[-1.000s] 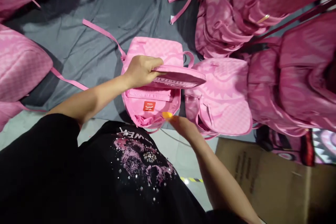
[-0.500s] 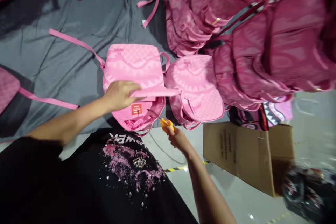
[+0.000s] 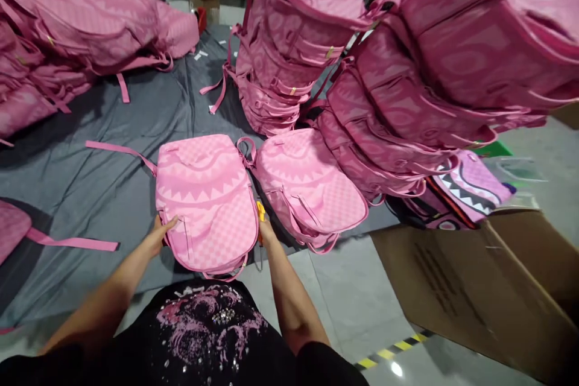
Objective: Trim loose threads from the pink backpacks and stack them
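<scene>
In front of me a pink backpack [image 3: 208, 193] lies on the dark grey cloth, its front panel closed and facing up. My left hand [image 3: 160, 234] grips its left side, with the thumb on top near the front pocket. My right hand [image 3: 266, 230] is at the bag's right side, closed around a small yellow-handled tool [image 3: 261, 211]; the tool's thin metal end points down. A second pink backpack [image 3: 312, 184] lies just right of the first, its top next to the first bag's handle loop.
Tall stacks of pink backpacks [image 3: 389, 96] rise at the back right. Another pile [image 3: 90, 12] stands at the back left. A cardboard box [image 3: 434, 277] sits on the floor at the right, below a black and pink bag [image 3: 470, 187].
The bag's lifted front panel has come down, covering the opening. My left hand has moved from the panel to the bag's left side, my right hand to its right side. The view has tilted up.
</scene>
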`<state>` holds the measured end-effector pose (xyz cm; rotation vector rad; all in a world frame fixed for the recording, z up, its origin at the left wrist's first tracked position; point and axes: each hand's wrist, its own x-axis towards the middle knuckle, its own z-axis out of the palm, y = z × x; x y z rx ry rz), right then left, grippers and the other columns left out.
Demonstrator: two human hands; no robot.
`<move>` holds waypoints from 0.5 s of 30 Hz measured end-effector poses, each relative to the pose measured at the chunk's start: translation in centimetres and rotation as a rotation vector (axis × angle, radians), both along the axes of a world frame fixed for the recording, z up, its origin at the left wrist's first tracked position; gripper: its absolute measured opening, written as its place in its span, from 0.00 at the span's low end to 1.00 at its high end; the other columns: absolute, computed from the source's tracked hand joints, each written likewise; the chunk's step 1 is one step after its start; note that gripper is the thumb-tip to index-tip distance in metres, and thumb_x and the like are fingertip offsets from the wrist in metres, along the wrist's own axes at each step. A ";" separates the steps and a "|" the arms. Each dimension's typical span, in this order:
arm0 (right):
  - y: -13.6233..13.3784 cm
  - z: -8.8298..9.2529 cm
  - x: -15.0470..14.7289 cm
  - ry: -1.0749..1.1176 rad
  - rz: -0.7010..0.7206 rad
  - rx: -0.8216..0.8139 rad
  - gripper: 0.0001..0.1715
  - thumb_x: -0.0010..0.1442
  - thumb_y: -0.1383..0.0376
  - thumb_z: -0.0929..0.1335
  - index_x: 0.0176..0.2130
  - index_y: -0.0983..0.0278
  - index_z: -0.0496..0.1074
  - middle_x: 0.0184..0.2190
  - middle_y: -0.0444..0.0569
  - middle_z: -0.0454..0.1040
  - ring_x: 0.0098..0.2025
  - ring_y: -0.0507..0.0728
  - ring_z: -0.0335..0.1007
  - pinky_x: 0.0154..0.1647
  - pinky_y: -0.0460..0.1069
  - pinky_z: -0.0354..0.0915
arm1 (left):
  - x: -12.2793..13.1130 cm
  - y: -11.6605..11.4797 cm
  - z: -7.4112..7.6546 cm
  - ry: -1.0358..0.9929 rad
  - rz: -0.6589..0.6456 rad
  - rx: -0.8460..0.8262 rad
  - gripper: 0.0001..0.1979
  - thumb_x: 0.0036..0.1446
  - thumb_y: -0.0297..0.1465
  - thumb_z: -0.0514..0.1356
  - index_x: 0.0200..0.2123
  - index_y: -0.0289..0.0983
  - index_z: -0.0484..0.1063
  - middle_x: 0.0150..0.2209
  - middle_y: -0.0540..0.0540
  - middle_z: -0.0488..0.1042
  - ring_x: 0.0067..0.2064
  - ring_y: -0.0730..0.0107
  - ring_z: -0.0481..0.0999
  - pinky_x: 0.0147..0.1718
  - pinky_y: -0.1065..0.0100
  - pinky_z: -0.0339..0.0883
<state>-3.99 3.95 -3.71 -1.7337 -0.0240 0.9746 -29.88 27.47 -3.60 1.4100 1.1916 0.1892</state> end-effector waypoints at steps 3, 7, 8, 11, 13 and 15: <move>0.9 1.5 0.1 -0.060 -0.050 0.051 0.28 0.46 0.51 0.72 0.43 0.64 0.70 0.38 0.50 0.78 0.41 0.61 0.73 0.43 0.54 0.70 | 1.6 -2.0 0.7 -0.120 0.258 -0.130 0.46 0.53 0.47 0.67 0.69 0.47 0.49 0.69 0.41 0.56 0.68 0.58 0.59 0.66 0.58 0.55; -3.0 5.7 0.3 -0.289 -0.116 0.108 0.27 0.44 0.55 0.73 0.43 0.63 0.70 0.38 0.49 0.76 0.39 0.59 0.71 0.43 0.52 0.69 | 3.3 -4.6 3.3 -0.181 0.268 -0.160 0.36 0.59 0.45 0.62 0.67 0.43 0.56 0.67 0.42 0.62 0.68 0.57 0.61 0.68 0.57 0.52; -4.3 7.0 0.8 -0.345 -0.138 0.143 0.27 0.45 0.56 0.73 0.45 0.63 0.70 0.39 0.49 0.76 0.40 0.59 0.71 0.43 0.52 0.69 | 4.0 -5.4 4.2 -0.223 0.277 -0.171 0.35 0.59 0.45 0.62 0.66 0.42 0.58 0.66 0.42 0.64 0.67 0.57 0.62 0.67 0.57 0.53; -7.8 11.4 3.9 -0.456 -0.241 0.262 0.34 0.46 0.60 0.72 0.52 0.62 0.69 0.46 0.51 0.75 0.46 0.59 0.72 0.46 0.51 0.69 | 7.0 -8.5 7.5 -0.404 0.258 -0.172 0.35 0.57 0.47 0.63 0.64 0.41 0.62 0.64 0.42 0.67 0.66 0.57 0.63 0.67 0.58 0.55; -9.8 14.6 7.5 -0.536 -0.328 0.327 0.41 0.42 0.62 0.74 0.56 0.61 0.67 0.49 0.51 0.74 0.48 0.58 0.71 0.49 0.51 0.69 | 10.5 -10.4 9.8 -0.517 0.217 -0.186 0.34 0.57 0.47 0.63 0.64 0.43 0.63 0.64 0.44 0.67 0.67 0.58 0.63 0.67 0.59 0.56; -11.7 17.6 11.7 -0.636 -0.415 0.343 0.41 0.40 0.61 0.76 0.54 0.63 0.69 0.48 0.52 0.74 0.46 0.58 0.72 0.49 0.53 0.69 | 15.2 -11.7 11.5 -0.615 0.172 -0.203 0.33 0.58 0.46 0.62 0.64 0.44 0.61 0.64 0.46 0.66 0.67 0.59 0.62 0.66 0.60 0.56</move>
